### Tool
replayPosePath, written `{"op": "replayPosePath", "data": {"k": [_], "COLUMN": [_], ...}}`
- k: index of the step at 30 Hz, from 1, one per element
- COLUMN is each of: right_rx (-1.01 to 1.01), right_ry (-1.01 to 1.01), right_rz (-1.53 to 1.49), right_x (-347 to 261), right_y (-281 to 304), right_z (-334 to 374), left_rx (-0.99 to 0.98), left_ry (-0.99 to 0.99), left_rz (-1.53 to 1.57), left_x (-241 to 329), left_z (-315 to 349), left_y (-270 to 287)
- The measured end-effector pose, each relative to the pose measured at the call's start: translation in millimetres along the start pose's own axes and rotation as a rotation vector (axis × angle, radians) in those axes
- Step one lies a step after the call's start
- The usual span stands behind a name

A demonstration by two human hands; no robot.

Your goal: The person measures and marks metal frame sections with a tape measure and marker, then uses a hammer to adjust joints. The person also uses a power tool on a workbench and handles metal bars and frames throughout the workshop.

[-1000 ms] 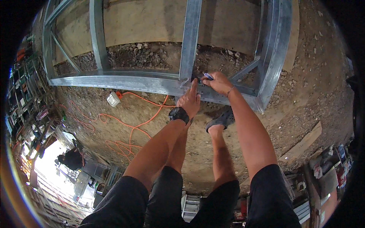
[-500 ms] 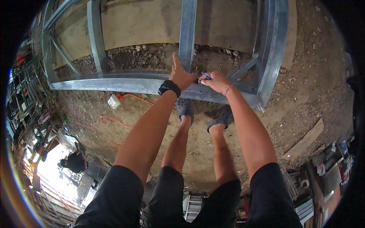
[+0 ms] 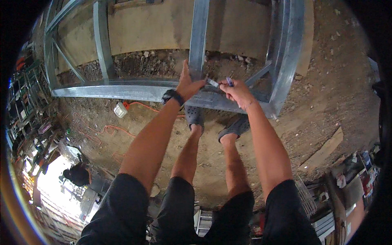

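Note:
My left hand [image 3: 189, 86] lies at the joint where an upright metal stud [image 3: 199, 38] meets the long galvanized bottom rail [image 3: 134, 90]. Its fingers point up along the stud, and the thumb stretches right. On that wrist is a black band. Just to the right, my right hand [image 3: 238, 93] is closed around a slim whitish piece [image 3: 212, 83] with a dark tip, aimed at the joint. A purple piece [image 3: 230, 81] sticks up between the same fingers; I cannot tell whether both are one tool. The right hand hovers over the rail.
The metal frame continues left and right with diagonal braces [image 3: 259, 73]. An orange cord [image 3: 143, 105] with a white box [image 3: 120, 110] lies on the dirt. My feet in dark clogs [image 3: 194, 115] stand below the rail. A plank [image 3: 322, 150] lies right; clutter lines the left side.
My right hand has drawn slightly right, away from the left thumb, exposing the whitish piece. My left hand stays by the stud. The view has shifted a little.

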State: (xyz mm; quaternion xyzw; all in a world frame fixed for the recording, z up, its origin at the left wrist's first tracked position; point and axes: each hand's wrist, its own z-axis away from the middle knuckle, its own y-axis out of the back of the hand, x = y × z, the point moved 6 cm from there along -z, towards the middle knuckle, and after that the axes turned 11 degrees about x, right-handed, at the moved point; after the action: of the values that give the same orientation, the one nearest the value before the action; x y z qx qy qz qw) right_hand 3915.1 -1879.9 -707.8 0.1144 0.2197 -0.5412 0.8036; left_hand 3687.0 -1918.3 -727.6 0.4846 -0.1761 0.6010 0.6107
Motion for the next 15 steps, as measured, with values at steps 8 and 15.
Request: {"op": "replayPosePath", "data": {"k": [8, 15], "right_rx": [-0.252, -0.344], "right_ry": [0.006, 0.070], "right_rz": [-0.660, -0.578], "right_x": [-106.0, -235.7], "right_y": [32.2, -2.8], "right_z": [173.1, 305.0], "left_rx": [-0.237, -0.008], "left_ry": [0.358, 0.191], "left_rz": [0.815, 0.733], "left_x": [230.4, 361.1], "left_z": [115.7, 172.4], "left_y": [30.8, 120.9]}}
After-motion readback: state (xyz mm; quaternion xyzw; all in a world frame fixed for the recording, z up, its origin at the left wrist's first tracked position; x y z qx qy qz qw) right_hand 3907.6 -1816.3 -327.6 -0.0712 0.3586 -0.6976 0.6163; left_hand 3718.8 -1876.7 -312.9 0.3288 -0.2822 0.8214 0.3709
